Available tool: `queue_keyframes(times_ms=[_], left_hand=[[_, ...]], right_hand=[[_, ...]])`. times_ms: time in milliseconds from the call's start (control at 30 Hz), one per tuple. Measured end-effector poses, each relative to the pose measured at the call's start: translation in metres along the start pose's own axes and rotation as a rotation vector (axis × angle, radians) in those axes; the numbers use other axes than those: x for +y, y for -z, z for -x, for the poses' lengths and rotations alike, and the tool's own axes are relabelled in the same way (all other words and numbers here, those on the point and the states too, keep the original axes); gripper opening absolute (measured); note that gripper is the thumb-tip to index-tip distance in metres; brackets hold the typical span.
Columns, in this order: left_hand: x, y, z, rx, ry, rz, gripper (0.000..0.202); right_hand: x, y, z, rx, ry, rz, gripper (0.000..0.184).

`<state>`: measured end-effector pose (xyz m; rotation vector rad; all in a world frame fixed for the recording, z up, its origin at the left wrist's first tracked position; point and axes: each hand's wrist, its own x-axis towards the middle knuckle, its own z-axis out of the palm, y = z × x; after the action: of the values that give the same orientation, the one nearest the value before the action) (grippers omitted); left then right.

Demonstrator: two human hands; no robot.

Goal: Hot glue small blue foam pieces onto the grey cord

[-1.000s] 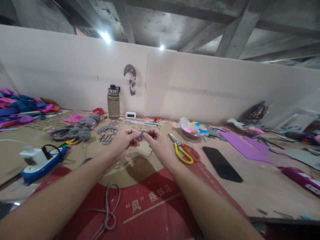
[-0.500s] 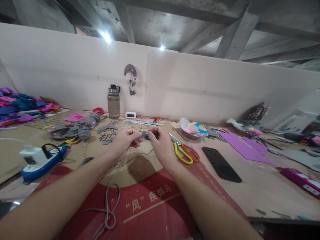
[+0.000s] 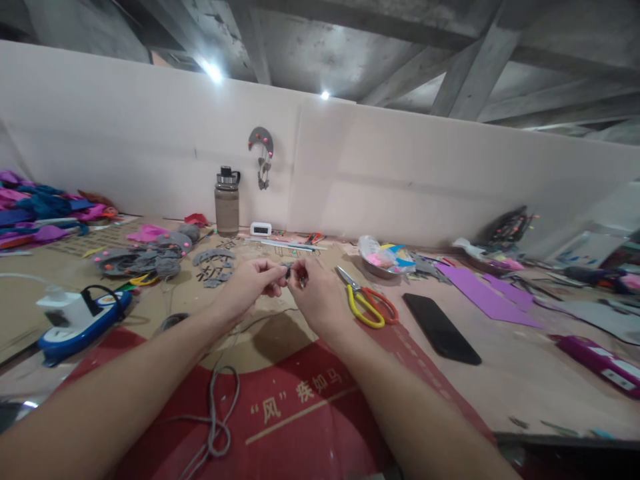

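My left hand (image 3: 250, 285) and my right hand (image 3: 314, 293) meet above the middle of the table, fingertips pinched together. Between them sits a small grey piece (image 3: 288, 269), mostly hidden by the fingers; both hands grip it. A thin grey cord (image 3: 216, 413) trails from below the hands over the red printed cardboard (image 3: 300, 413) toward me and ends in a loop. Yellow and orange scissors (image 3: 369, 305) lie just right of my right hand.
A black phone (image 3: 441, 328) lies right of the scissors. A blue and white glue gun (image 3: 80, 313) rests at the left. Grey felt pieces (image 3: 150, 259), a water bottle (image 3: 227, 203), a metal bowl (image 3: 385, 261) and purple sheets (image 3: 480, 291) lie farther back.
My hands have drawn closer together around the small grey piece, and the right hand has turned its fingers in over it. The view has shifted slightly.
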<state>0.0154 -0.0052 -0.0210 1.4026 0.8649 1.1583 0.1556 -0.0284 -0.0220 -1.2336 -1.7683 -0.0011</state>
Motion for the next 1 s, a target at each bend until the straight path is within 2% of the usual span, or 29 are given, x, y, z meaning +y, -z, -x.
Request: queue_keyframes(times_ms=[167, 367, 567, 667, 800, 900, 1000], left_hand=[[0.002, 0.0, -0.001, 0.054, 0.019, 0.009, 0.021], [0.009, 0.001, 0.002, 0.097, 0.009, 0.008, 0.021], [0.008, 0.003, 0.0, 0.097, 0.037, 0.177, 0.018], [0.01, 0.003, 0.0, 0.024, 0.106, 0.287, 0.015], [0.009, 0.0, 0.002, -0.154, 0.19, 0.356, 0.01], [0.006, 0.0, 0.002, -0.266, 0.171, 0.361, 0.012], [0.004, 0.001, 0.001, -0.312, 0.149, 0.326, 0.015]], right_hand=[[0.001, -0.001, -0.003, 0.0, -0.12, -0.119, 0.007], [0.0, 0.003, -0.004, -0.021, -0.142, -0.179, 0.013], [0.007, -0.003, -0.003, -0.078, -0.221, -0.44, 0.018], [0.007, -0.004, -0.003, -0.06, -0.229, -0.548, 0.021], [0.002, 0.0, -0.004, -0.035, -0.242, -0.541, 0.014], [-0.001, 0.003, -0.004, -0.032, -0.26, -0.56, 0.015], [-0.002, 0.003, -0.004, -0.042, -0.281, -0.619, 0.015]])
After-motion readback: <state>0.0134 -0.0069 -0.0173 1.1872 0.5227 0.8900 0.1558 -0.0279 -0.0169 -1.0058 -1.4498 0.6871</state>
